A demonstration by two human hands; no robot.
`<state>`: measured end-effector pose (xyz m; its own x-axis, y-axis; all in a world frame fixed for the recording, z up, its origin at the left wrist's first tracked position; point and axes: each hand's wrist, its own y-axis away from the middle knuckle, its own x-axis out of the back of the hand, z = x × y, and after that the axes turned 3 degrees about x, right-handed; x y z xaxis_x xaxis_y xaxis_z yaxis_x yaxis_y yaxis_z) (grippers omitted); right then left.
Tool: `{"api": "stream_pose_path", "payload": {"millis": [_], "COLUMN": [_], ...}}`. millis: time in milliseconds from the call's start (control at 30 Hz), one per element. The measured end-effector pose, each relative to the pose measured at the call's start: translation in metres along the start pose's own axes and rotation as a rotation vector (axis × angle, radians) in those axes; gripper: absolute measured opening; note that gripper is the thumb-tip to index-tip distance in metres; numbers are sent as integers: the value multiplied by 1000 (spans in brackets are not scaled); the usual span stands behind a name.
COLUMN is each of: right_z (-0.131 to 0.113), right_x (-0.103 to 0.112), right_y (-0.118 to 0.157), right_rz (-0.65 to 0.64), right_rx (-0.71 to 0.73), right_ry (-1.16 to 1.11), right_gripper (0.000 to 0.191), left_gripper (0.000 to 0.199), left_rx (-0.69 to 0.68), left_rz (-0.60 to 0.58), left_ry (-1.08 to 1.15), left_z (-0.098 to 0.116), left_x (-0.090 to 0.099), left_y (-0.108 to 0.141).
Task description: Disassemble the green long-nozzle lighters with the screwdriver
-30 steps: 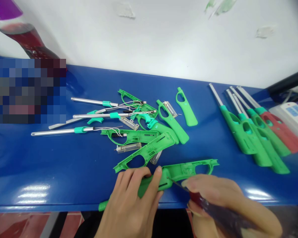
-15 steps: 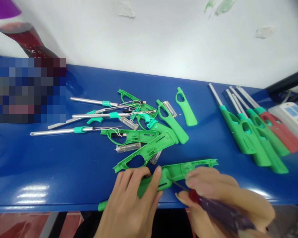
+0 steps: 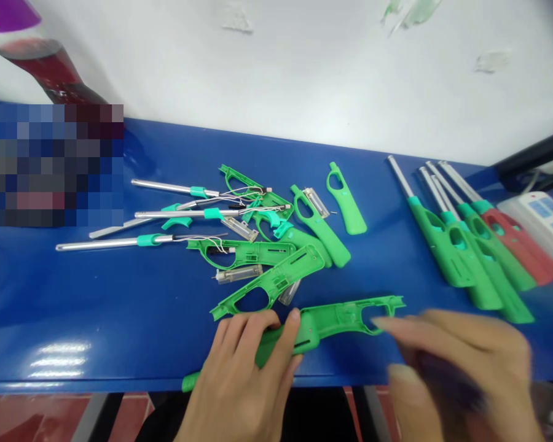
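Note:
My left hand (image 3: 242,380) lies over a green lighter handle shell (image 3: 309,334) at the table's front edge, its fingers closed around it and holding it down. The shell's slotted end sticks out past the thumb. Touching that end is an open shell half (image 3: 334,319), its hollow inside facing up. To the right, my right hand (image 3: 483,353) is smeared by motion, with the dark purple handle of a screwdriver (image 3: 451,383) in its curled fingers. The screwdriver's blade cannot be made out.
Metal lighter tubes (image 3: 166,215) with wires, green shells (image 3: 320,227) and clear fuel tanks (image 3: 239,274) lie behind my hands. Several whole gas lighters (image 3: 461,255) and a red one (image 3: 525,245) rest at right, beside a white power strip (image 3: 541,209). A bottle (image 3: 46,67) stands far left.
My right hand has pulled the screwdriver away from the slotted end of the green shell, off to the right. My left hand stays where it was.

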<state>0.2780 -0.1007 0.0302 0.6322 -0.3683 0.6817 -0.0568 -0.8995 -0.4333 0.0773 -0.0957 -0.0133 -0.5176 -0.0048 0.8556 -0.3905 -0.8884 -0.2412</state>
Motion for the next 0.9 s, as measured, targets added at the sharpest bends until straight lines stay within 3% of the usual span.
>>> {"api": "stream_pose_path", "payload": {"millis": [133,300,500,900], "right_z": [12,28,23,23], "right_x": [-4,-12,-19,-17], "right_y": [-8,-1,-1,-4], "right_rz": [-293,-456,-503,-508], "right_rx": [61,75,62,23], "right_ry": [26,36,35,28], "right_gripper": [15,20,29,19], "left_gripper": [43,42,41,42], "left_rx": [-10,-5,-13,-19], "left_rz": [4,11,8,11], "left_ry": [-21,-14,-19,-8], "left_z": [1,0,0,-1], "left_x": [0,0,-1,0], "left_y": [0,1,-1,-2]}}
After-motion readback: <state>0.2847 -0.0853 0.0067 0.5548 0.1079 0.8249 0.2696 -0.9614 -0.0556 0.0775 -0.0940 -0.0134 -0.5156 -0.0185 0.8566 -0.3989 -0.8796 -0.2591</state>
